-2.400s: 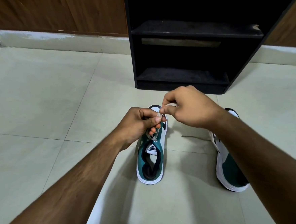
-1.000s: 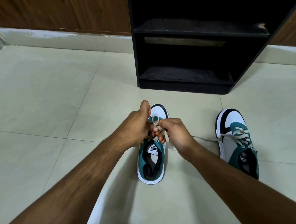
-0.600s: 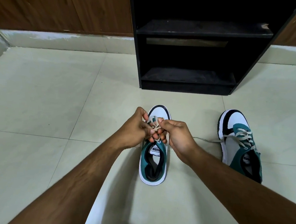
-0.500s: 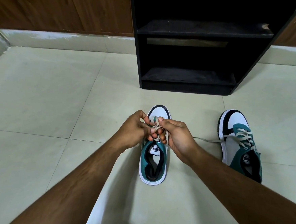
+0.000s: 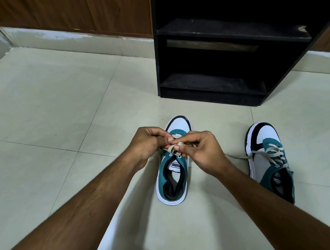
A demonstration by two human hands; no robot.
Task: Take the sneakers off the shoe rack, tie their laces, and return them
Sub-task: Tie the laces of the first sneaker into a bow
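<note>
Two bare forearms reaching in from the bottom edge, meeting over the middle sneaker (image 5: pixel 173 176). Left hand (image 5: pixel 147 142) curled, pinching the beige lace (image 5: pixel 171 149) at its fingertips; right hand (image 5: pixel 203 149) likewise curled, pinching the same lace from the other side. Fingertips of both touching just above the teal tongue, directly over the eyelets. Heel and collar of that sneaker nearest, toe cap pointing away toward the rack, sole flat on the tiled floor (image 5: pixel 43 116). Knot itself hidden behind the fingers; whether a loop or a plain crossing, cannot tell. Lower lacing covered by the hands.

To the right, well apart, second sneaker (image 5: pixel 269 157) on the floor, heel partly covered by the right forearm, its loose lace end (image 5: pixel 236 156) trailing left across the tile.

Beyond, black shoe rack (image 5: pixel 223 56) against the wall, top cut off by the frame, upper interior too dark to read.

Count: two sneakers, two hands, one rack, two shelves visible.
</note>
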